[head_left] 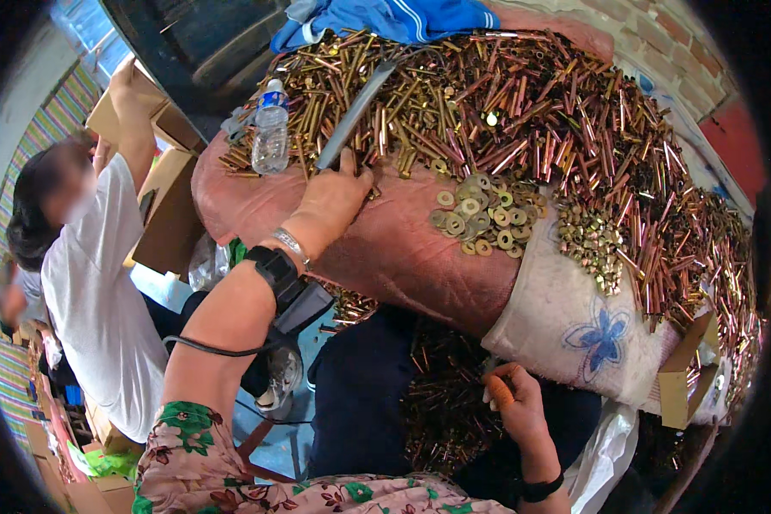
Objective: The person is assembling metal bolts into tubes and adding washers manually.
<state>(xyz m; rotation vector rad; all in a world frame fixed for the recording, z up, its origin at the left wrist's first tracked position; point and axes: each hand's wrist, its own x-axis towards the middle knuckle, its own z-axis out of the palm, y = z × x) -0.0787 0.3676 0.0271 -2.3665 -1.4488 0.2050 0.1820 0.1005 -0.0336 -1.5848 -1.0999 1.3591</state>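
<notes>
My left hand is at the near edge of a heap of brassy metal tubes and bolts, beside the lower end of a long grey metal strip. Its fingers are curled downward, with small brassy bits by the fingertips; what they grip is hidden. Low on the right, my right hand is closed above a dark mass of similar metal pieces between my legs. An orange cover wraps one finger, and something pale shows at the fingertips, too small to name. Flat washers lie between both hands and the heap.
Brassy nuts are piled right of the washers. A clear plastic bottle stands at the heap's left. A cloth with a blue flower covers the near right, beside an open cardboard box. Another person is at the left among cartons.
</notes>
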